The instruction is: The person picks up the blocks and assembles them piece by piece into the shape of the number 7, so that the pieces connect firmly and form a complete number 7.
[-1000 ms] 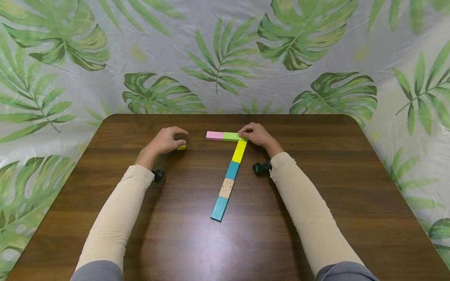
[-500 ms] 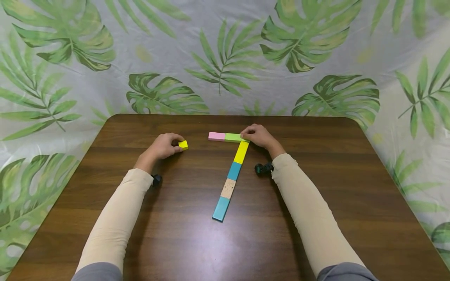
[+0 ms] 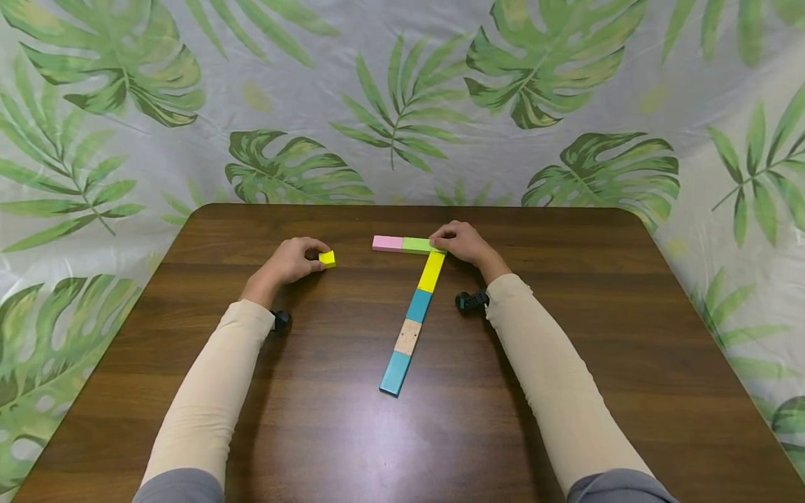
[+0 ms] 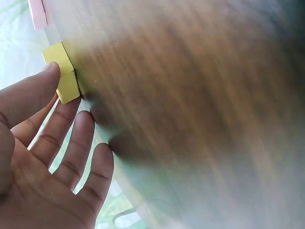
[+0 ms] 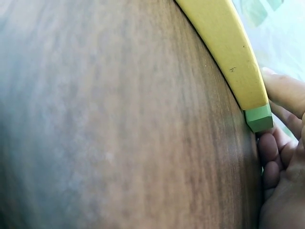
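My left hand [image 3: 288,265] pinches a small yellow block [image 3: 328,259] at the left of the table; in the left wrist view the thumb [image 4: 50,71] lies on the block and the other fingers spread below it. My right hand [image 3: 465,246] holds the right end of a light green block [image 3: 416,245], which butts against a pink block [image 3: 387,243]. From under that hand a line of blocks slants toward me: yellow [image 3: 431,271], blue [image 3: 418,305], bare wood [image 3: 407,337], then a blue-green block [image 3: 395,374]. Fingers hide the tip of the green block.
The brown wooden table [image 3: 327,433] reaches back to a leaf-patterned cloth [image 3: 415,91]. A gap of bare tabletop separates the small yellow block from the pink one. Both wrists wear small black cameras [image 3: 470,302].
My left hand has closed its fingers on the small yellow block, and more of the block now shows. The right hand stays at the green block's end; the row of blocks is unchanged.
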